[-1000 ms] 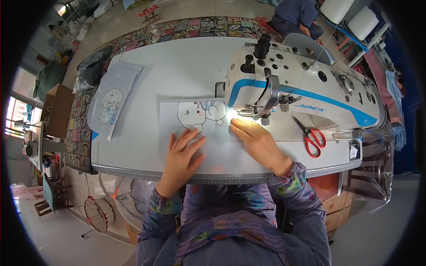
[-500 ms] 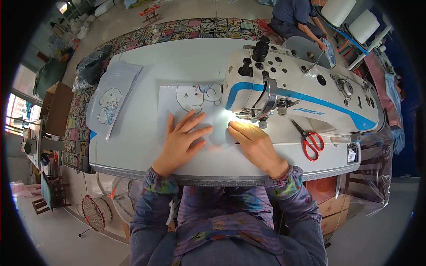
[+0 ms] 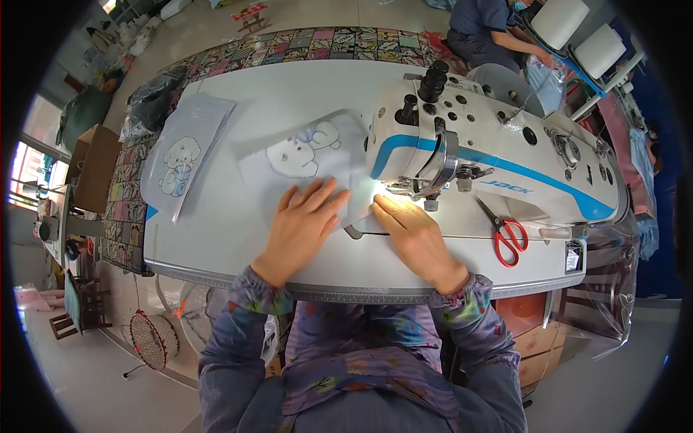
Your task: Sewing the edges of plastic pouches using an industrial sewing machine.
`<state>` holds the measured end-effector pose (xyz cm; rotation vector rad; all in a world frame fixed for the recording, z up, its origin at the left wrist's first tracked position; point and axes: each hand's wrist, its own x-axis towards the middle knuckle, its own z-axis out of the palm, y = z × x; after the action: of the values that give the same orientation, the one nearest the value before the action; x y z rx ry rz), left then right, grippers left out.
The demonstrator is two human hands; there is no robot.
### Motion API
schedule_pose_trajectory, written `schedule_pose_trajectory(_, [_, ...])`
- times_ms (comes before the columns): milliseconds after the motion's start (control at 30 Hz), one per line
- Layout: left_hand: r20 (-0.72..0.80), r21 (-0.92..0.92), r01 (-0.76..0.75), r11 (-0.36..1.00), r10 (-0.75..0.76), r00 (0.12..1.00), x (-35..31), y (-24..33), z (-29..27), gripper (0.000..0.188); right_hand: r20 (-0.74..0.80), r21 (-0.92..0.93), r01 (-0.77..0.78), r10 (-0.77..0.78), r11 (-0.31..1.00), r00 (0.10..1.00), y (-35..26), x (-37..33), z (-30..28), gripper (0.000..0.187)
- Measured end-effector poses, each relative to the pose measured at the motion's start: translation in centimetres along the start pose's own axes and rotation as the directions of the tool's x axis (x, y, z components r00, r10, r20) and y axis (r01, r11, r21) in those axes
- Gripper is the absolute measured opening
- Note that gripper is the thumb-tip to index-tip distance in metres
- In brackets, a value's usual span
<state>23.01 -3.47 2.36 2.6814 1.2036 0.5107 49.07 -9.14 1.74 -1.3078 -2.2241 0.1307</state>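
A pale cloth piece [image 3: 292, 154] printed with a cartoon puppy lies askew on the white sewing table, its right edge at the lit needle area of the sewing machine [image 3: 426, 162]. My left hand [image 3: 299, 231] rests palm down on its near part, fingers stretched out and slightly apart. Just in front of the presser foot, my right hand [image 3: 415, 234] has its fingers pressed together on the cloth's near right corner; its thumb is hidden. The needle itself is lost in glare. Red-handled scissors [image 3: 510, 240] lie to the right of that hand.
A stack of similar printed cloth pieces [image 3: 184, 151] lies at the table's left. Beyond the table is a patchwork-patterned cover [image 3: 317, 45]. White thread cones [image 3: 559, 23] stand at the back right, near a seated co-worker [image 3: 487, 29] handling something pale blue.
The printed cloth has turned counterclockwise, its far right corner swinging away from me. My left hand has shifted slightly right with its fingers closer together. My right hand stays nearly in place.
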Motion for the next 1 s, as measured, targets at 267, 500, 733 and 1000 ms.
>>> schedule_pose_trajectory(267, [-0.047, 0.019, 0.038, 0.999, -0.037, 0.998, -3.0, 5.4, 0.4, 0.056, -0.006, 0.032, -0.019, 0.019, 0.999, 1.000, 0.2, -0.2, 0.0, 0.053])
schedule_pose_trajectory(500, [-0.039, -0.071, 0.016, 0.997, -0.018, 0.999, -2.5, 4.4, 1.0, 0.052, -0.016, 0.044, -0.013, 0.014, 0.999, 1.000, 0.3, -0.3, -0.1, 0.056])
schedule_pose_trajectory(733, [-0.025, -0.204, -0.056, 0.977, 0.052, 0.998, -0.2, 1.8, 1.0, 0.047, 0.006, 0.058, -0.031, 0.031, 0.998, 1.000, 0.2, -0.3, -0.2, 0.056])
schedule_pose_trajectory(1000, [0.033, -0.252, -0.243, 0.937, 0.259, 0.965, 2.6, -2.2, 2.0, 0.042, -0.005, 0.027, -0.017, 0.017, 0.999, 1.000, 0.3, -0.3, 0.2, 0.053])
